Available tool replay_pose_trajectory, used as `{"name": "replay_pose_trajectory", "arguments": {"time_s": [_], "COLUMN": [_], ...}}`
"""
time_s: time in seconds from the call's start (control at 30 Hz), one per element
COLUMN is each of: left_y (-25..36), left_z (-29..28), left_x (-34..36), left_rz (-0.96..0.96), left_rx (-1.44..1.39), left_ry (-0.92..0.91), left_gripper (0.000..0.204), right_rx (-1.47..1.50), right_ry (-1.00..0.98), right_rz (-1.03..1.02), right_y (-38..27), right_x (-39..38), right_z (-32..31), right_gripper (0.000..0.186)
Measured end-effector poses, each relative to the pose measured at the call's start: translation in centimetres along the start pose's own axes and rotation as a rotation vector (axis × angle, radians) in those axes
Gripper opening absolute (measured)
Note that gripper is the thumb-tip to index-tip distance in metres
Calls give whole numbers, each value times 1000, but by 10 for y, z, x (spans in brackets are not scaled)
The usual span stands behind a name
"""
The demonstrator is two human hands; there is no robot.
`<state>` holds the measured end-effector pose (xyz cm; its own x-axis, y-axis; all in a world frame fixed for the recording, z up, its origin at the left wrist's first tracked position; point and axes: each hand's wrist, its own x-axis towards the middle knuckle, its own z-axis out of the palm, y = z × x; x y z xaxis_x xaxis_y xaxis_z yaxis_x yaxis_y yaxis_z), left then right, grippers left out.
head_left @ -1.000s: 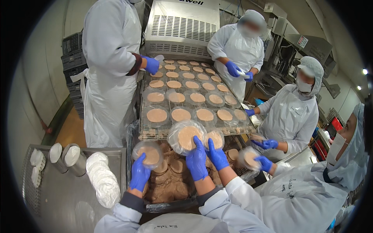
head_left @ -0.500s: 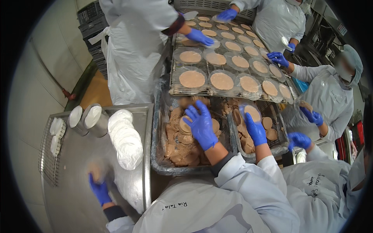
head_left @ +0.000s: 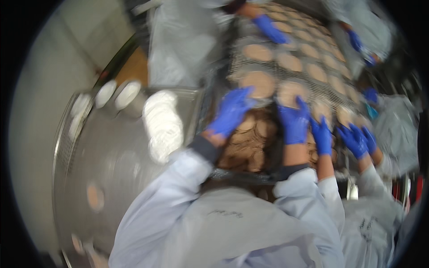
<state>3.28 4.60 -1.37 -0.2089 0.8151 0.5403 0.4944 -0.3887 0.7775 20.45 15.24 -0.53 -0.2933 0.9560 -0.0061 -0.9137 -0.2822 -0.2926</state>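
My left hand [head_left: 232, 111], in a blue glove, reaches to the front edge of the mesh rack with fingers stretched out. It lies beside a round pale pink patty [head_left: 258, 84] and seems to touch its near edge. My right hand [head_left: 295, 118], also blue-gloved, has its fingers extended onto the near side of another patty [head_left: 291, 94] in the same front row. Motion blur hides the exact finger contact. Both hands look open. Below them, the dark bin [head_left: 210, 174] holds brown-pink meat and loose patties [head_left: 250, 143].
On the left, a metal tray table [head_left: 120, 147] holds a stack of white discs [head_left: 163, 125], two metal cylinders and a single patty [head_left: 94, 196]. A co-worker's hands [head_left: 322, 136] work close by my right hand; another gloved hand [head_left: 270, 29] crosses the rack [head_left: 277, 73].
My left hand has moved from the tray table to the rack's front row. My right hand has gone from over the bin to the rack. The view has shifted and blurred.
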Motion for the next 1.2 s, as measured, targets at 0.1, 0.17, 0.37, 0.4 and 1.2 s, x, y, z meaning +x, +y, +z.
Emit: {"name": "replay_pose_trajectory", "arguments": {"time_s": [0.1, 0.17, 0.37, 0.4, 1.2], "left_y": [57, 60, 34, 39, -3], "left_z": [17, 17, -95, -135, 28], "left_x": [9, -4, -122, -154, 10], "left_rz": [-488, -483, -720, -640, -438], "left_rx": [-1150, -1091, -313, 86, -794], "left_ry": [239, 272, 584, 546, -11], "left_gripper": [31, 31, 36, 38, 40], "right_rx": [-396, -443, -216, -316, -129], "right_ry": [-58, -18, -12, -2, 257], "right_rz": [-60, 78, 418, 417, -56], "right_y": [-32, -9, 67, 68, -11], "right_x": [-19, -58, -118, -115, -35], "right_z": [-34, -26, 49, 47, 20], "right_gripper": [48, 51, 42, 42, 38]}}
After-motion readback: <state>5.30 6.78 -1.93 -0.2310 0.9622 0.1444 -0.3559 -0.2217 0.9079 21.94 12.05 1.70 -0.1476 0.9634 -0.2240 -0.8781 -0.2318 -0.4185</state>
